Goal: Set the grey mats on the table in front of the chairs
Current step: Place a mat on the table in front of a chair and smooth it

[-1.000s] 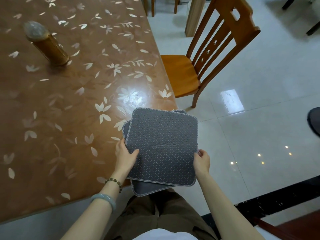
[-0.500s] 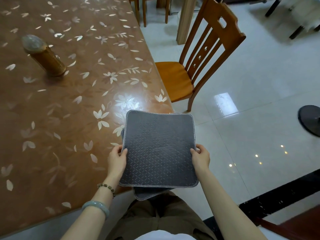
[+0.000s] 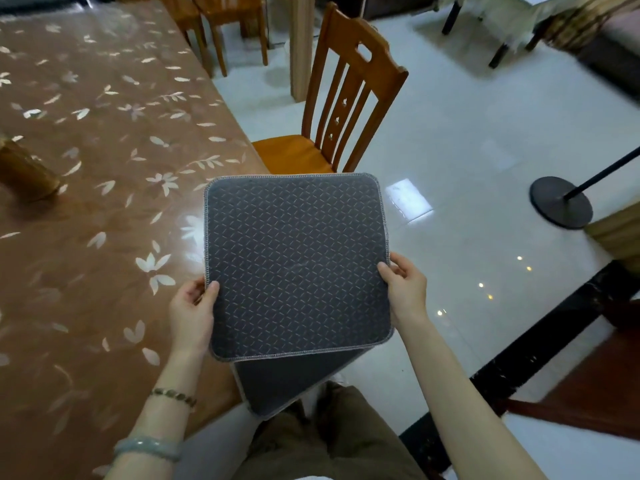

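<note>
I hold a stack of grey quilted mats (image 3: 294,265) flat in the air at the near right corner of the table (image 3: 104,209). My left hand (image 3: 192,313) grips the stack's left edge, and my right hand (image 3: 405,289) grips its right edge. A second mat (image 3: 287,382) sticks out below the top one, turned at an angle. A wooden chair (image 3: 332,126) stands at the table's right side, just beyond the mats. The table has a brown cover with pale flowers.
A brown cylindrical container (image 3: 24,171) lies on the table at the left edge of view. More wooden chairs (image 3: 221,26) stand at the far end. A black round stand base (image 3: 561,206) sits on the shiny tiled floor to the right. A wooden post (image 3: 301,46) rises behind the chair.
The mats have risen and shifted right off the table corner. My hands slid to the stack's side edges. The view has turned toward the chair.
</note>
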Action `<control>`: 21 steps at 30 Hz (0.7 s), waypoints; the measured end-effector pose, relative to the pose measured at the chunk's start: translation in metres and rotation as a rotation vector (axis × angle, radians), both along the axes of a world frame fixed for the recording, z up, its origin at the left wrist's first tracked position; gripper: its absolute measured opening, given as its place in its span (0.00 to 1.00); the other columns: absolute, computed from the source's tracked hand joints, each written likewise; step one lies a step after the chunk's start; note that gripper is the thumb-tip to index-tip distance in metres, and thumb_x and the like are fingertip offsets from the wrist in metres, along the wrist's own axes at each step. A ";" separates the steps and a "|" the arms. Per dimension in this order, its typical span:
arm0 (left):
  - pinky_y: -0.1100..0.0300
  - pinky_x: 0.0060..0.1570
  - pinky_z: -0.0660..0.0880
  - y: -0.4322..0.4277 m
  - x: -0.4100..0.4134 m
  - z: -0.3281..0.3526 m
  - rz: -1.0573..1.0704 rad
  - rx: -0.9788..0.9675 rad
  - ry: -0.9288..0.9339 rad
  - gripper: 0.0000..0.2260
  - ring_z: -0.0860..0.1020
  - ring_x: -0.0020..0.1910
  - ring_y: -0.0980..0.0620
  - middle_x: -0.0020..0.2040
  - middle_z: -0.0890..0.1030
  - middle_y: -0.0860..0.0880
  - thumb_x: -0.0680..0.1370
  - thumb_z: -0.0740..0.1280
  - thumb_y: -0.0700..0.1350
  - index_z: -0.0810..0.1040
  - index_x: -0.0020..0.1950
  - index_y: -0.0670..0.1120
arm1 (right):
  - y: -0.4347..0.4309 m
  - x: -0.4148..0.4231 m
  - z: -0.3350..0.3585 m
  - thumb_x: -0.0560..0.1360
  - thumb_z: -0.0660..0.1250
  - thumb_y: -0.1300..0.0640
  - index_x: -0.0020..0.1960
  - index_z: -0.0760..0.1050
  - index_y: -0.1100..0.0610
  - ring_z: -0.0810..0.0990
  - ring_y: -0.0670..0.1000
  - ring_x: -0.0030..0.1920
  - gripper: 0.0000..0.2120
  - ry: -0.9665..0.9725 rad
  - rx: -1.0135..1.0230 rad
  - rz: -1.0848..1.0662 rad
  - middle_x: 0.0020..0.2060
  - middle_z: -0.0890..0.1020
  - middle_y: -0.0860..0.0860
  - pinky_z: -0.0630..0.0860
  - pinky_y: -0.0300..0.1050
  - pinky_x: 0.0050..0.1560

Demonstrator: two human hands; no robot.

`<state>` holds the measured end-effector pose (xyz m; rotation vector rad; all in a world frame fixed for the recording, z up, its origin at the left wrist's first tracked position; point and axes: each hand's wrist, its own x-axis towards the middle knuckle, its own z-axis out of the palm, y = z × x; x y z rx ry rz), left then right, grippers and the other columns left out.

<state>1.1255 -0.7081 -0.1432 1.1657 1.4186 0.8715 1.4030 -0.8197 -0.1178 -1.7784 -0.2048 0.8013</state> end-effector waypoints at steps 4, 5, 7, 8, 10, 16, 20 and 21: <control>0.69 0.41 0.73 0.001 0.032 0.003 -0.030 0.030 -0.016 0.06 0.80 0.42 0.64 0.46 0.80 0.56 0.79 0.65 0.40 0.78 0.50 0.50 | -0.014 0.027 0.000 0.77 0.64 0.63 0.46 0.78 0.45 0.81 0.55 0.51 0.13 0.011 0.008 -0.040 0.49 0.83 0.54 0.77 0.53 0.58; 0.69 0.42 0.73 0.000 0.042 0.002 -0.031 0.042 -0.019 0.08 0.80 0.41 0.65 0.46 0.81 0.56 0.78 0.65 0.40 0.78 0.48 0.53 | -0.017 0.037 0.000 0.77 0.64 0.64 0.46 0.78 0.46 0.81 0.56 0.51 0.12 0.018 0.013 -0.050 0.48 0.83 0.54 0.77 0.54 0.58; 0.66 0.45 0.74 -0.003 0.064 -0.001 -0.030 0.058 -0.013 0.09 0.80 0.42 0.63 0.46 0.81 0.56 0.78 0.66 0.39 0.78 0.48 0.54 | -0.024 0.058 -0.002 0.77 0.64 0.64 0.48 0.78 0.49 0.81 0.57 0.51 0.11 0.032 0.019 -0.057 0.49 0.83 0.57 0.77 0.55 0.59; 0.63 0.47 0.75 -0.005 0.076 -0.003 -0.021 0.063 -0.013 0.09 0.80 0.43 0.61 0.46 0.82 0.56 0.77 0.66 0.39 0.79 0.48 0.54 | -0.026 0.070 -0.003 0.77 0.64 0.64 0.49 0.78 0.50 0.81 0.57 0.52 0.10 0.040 0.022 -0.054 0.50 0.83 0.57 0.77 0.56 0.59; 0.59 0.50 0.75 -0.012 0.099 -0.007 0.007 0.065 -0.014 0.08 0.80 0.45 0.56 0.46 0.82 0.54 0.77 0.67 0.38 0.79 0.49 0.51 | -0.031 0.096 -0.004 0.77 0.63 0.64 0.53 0.79 0.53 0.81 0.57 0.52 0.09 0.059 0.014 -0.030 0.51 0.83 0.57 0.76 0.56 0.60; 0.60 0.47 0.76 -0.057 0.179 -0.009 0.100 0.094 -0.023 0.09 0.81 0.43 0.57 0.47 0.84 0.50 0.77 0.67 0.38 0.81 0.48 0.53 | -0.048 0.189 0.003 0.77 0.64 0.65 0.56 0.78 0.56 0.81 0.52 0.48 0.11 0.092 0.037 0.071 0.47 0.83 0.53 0.77 0.54 0.59; 0.59 0.49 0.76 -0.078 0.230 -0.006 0.156 0.112 -0.037 0.06 0.80 0.42 0.57 0.45 0.82 0.51 0.77 0.66 0.37 0.80 0.50 0.47 | -0.055 0.244 0.008 0.75 0.64 0.66 0.57 0.78 0.60 0.81 0.54 0.47 0.11 0.087 0.078 0.128 0.48 0.83 0.59 0.77 0.54 0.58; 0.60 0.48 0.76 -0.081 0.241 -0.005 0.176 0.116 -0.046 0.07 0.80 0.42 0.57 0.45 0.83 0.51 0.77 0.66 0.37 0.80 0.49 0.47 | -0.054 0.256 0.009 0.75 0.64 0.66 0.58 0.78 0.61 0.81 0.54 0.47 0.12 0.092 0.077 0.136 0.48 0.83 0.59 0.77 0.54 0.58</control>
